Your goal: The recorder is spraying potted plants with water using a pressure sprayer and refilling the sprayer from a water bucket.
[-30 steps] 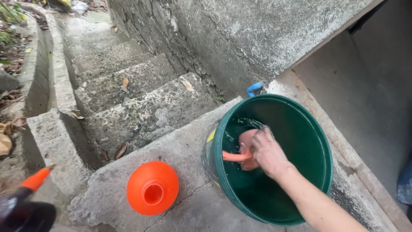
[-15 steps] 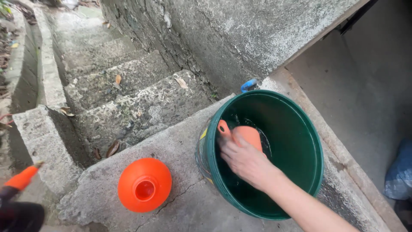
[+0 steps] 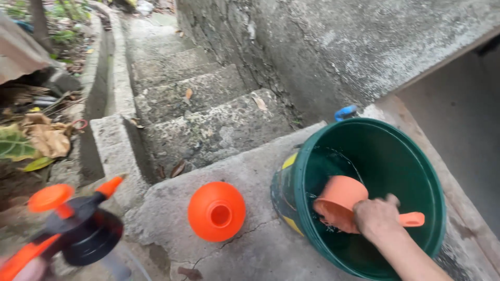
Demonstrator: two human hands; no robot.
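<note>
Our right hand (image 3: 379, 218) grips an orange scoop (image 3: 341, 203) by its handle inside the green bucket (image 3: 416, 156), lower right, water in it; an orange funnel (image 3: 216, 211) stands just left; our left hand (image 3: 31, 268), blurred at lower left, holds a sprayer (image 3: 78, 234)
</note>
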